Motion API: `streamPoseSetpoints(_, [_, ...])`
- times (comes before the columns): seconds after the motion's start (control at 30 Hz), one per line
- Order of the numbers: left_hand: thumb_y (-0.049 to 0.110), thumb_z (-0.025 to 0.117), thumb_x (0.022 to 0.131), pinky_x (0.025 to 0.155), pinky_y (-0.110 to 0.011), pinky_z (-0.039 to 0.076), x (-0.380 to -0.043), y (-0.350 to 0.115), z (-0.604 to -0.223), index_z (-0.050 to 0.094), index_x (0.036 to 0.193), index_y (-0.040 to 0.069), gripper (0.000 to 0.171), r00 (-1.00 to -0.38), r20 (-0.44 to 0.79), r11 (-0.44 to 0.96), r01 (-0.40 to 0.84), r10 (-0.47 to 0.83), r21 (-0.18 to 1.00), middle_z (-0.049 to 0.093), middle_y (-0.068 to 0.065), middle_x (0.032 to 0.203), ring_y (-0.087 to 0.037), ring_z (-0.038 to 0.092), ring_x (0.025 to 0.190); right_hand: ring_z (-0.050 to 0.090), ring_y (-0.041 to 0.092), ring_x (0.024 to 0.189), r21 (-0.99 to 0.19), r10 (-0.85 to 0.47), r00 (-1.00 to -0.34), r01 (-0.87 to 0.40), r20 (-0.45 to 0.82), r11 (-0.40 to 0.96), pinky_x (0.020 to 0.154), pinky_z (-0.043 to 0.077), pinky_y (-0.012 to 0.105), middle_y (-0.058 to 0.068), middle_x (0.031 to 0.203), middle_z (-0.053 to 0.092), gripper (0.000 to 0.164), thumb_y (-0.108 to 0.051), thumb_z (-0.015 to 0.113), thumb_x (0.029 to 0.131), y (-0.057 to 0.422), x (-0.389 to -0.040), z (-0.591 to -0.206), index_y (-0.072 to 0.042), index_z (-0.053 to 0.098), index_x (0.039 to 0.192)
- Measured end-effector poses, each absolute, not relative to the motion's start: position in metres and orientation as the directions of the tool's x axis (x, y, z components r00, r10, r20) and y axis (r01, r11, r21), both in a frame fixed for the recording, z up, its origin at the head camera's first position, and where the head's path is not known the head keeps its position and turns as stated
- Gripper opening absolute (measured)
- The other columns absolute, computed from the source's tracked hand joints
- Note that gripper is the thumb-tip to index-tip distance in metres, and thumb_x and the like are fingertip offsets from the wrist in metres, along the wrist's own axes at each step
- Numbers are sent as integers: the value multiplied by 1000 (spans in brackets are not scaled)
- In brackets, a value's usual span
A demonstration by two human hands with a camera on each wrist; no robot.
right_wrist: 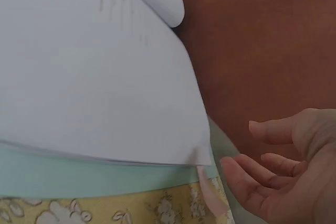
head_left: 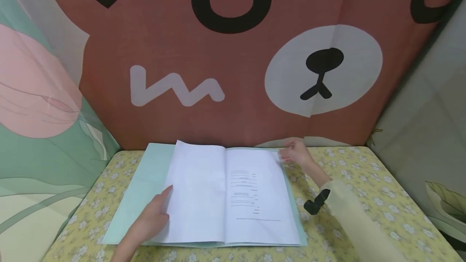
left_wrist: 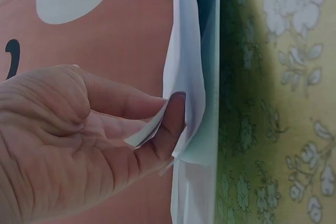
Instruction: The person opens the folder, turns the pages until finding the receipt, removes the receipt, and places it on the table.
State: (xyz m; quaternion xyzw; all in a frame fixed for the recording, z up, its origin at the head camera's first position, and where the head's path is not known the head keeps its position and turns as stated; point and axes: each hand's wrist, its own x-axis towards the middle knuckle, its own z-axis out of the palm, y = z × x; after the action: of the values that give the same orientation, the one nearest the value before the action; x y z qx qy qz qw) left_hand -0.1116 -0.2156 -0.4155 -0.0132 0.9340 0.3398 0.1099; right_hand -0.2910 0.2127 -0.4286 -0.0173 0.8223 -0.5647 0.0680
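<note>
A light green folder (head_left: 151, 181) lies spread on the table with white paper sheets inside. The left-hand page (head_left: 198, 193) is blank, while the right-hand page (head_left: 267, 197) carries several lines of small print. At the left page's outer edge, my left hand (head_left: 151, 217) pinches a sheet; its bent edge (left_wrist: 147, 129) shows between thumb and fingers in the left wrist view. My right hand (head_left: 296, 153) is beside the top right corner of the printed page, fingers loosely bent. In the right wrist view a gap shows between thumb and fingers, with fingertips (right_wrist: 231, 166) close to the page corner.
A yellow flowered cloth (head_left: 367, 197) covers the table. Behind it hangs a brown backdrop (head_left: 240, 55) with a cartoon bear, close to the folder's far edge. Printed curtains (head_left: 40, 144) stand at the sides. A dark band (head_left: 316, 202) is at the right sleeve's cuff.
</note>
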Motion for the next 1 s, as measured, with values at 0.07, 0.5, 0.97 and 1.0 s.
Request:
streamPoseSetpoints(0.07, [-15,52,84,115,-68,32,-112,-215,-418,34,153,-14,72,-974,-221,792,-102,43,601,42,-41,146,-56,39,139,69,45,101,-902,-113,-992,3,-57,431,83,61,48,36,121,62,53,-1,67,98,214,-289,-433,20,42,140])
streamPoseSetpoints(0.5, [-5,56,96,77,-52,56,-104,-205,-427,46,148,-5,53,-962,-272,922,-95,12,375,36,-34,135,-43,54,106,58,46,125,-727,-240,-969,-205,57,655,98,55,54,29,134,60,59,-10,73,96,207,-287,-456,8,46,145])
streamPoseSetpoints(0.97, [0,50,102,120,-67,22,-105,-192,-433,46,154,-1,52,-923,-347,919,15,164,394,24,-30,165,-52,18,152,52,47,134,-621,-299,-954,-254,33,742,108,48,56,33,147,51,74,-11,75,96,201,-287,-466,12,34,154])
streamPoseSetpoints(1.0, [3,50,103,120,-67,22,-105,-191,-434,46,154,-1,51,-923,-349,914,5,160,406,23,-30,165,-52,18,152,51,47,135,-617,-305,-952,-260,33,743,109,47,56,33,147,50,74,-11,74,96,200,-287,-466,12,33,154])
